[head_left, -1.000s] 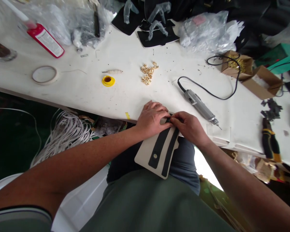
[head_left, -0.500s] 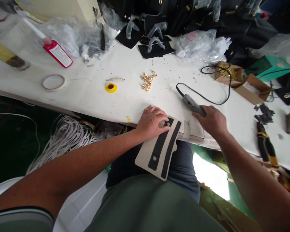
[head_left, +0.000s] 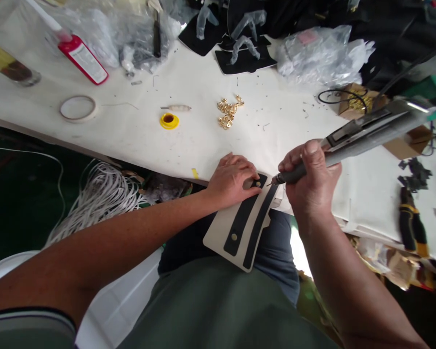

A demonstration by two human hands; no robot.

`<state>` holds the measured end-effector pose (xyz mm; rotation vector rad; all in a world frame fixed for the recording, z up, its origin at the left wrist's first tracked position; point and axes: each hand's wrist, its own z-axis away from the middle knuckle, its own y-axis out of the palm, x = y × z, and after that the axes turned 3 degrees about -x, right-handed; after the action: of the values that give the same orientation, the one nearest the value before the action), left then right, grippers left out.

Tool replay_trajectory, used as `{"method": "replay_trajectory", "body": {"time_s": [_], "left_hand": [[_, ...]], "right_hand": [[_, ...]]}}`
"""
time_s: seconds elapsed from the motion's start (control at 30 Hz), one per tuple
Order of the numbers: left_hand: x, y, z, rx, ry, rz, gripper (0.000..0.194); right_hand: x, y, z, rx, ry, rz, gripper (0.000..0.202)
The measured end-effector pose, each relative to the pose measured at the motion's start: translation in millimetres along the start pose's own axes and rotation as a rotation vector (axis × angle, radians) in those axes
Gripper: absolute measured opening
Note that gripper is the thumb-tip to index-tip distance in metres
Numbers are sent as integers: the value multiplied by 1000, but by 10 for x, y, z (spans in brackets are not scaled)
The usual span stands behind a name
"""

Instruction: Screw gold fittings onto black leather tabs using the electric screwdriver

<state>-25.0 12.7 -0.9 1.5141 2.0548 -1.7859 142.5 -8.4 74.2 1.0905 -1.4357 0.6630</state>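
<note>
A beige panel (head_left: 221, 228) with two black strips and two round metal studs lies across the table edge and my lap. My left hand (head_left: 234, 179) presses on its upper left part, thumb and fingers spread around the upper stud (head_left: 258, 184). In my right hand (head_left: 312, 177) is a grey electric screwdriver (head_left: 370, 135), its thin tip pointing left, close above the panel's top right corner. Whether the tip touches the panel, I cannot tell. Small gold hardware pieces (head_left: 228, 114) lie in a pile on the table beyond my hands.
On the white table (head_left: 131, 140) are a yellow spool (head_left: 169, 120), a pointed tool (head_left: 178, 107), a tape roll (head_left: 77, 107), a red bottle (head_left: 84, 60) and black-yellow pliers (head_left: 412, 220). Plastic bags (head_left: 318, 55) and black pieces lie at the back. Cardboard boxes (head_left: 403, 143) stand right.
My right hand has lifted the grey tool off the table and turned it, bringing its tip left to the panel's top corner. My left hand stays on the panel. The view has shifted slightly.
</note>
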Motion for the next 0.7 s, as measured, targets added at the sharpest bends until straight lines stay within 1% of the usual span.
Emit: {"method": "replay_trajectory", "body": {"time_s": [0.07,0.13,0.3,0.57,0.7], "left_hand": [[1,8,7,-9,2,-6,26],[5,20,17,-20,4,-14,27],[12,37,33,-29,8,-28,27],[4,22,22,-24,14,-33,28],[-3,12,19,-10,-3,-19,26]], "right_hand": [[-65,80,37,-4,-49,9,49],[-113,112,59,16,-77,0,49],[-171,112,85,72,-139,35,52],[-248,99,109,76,-166,95,52],[-238,94,118,82,-176,185,54]]}}
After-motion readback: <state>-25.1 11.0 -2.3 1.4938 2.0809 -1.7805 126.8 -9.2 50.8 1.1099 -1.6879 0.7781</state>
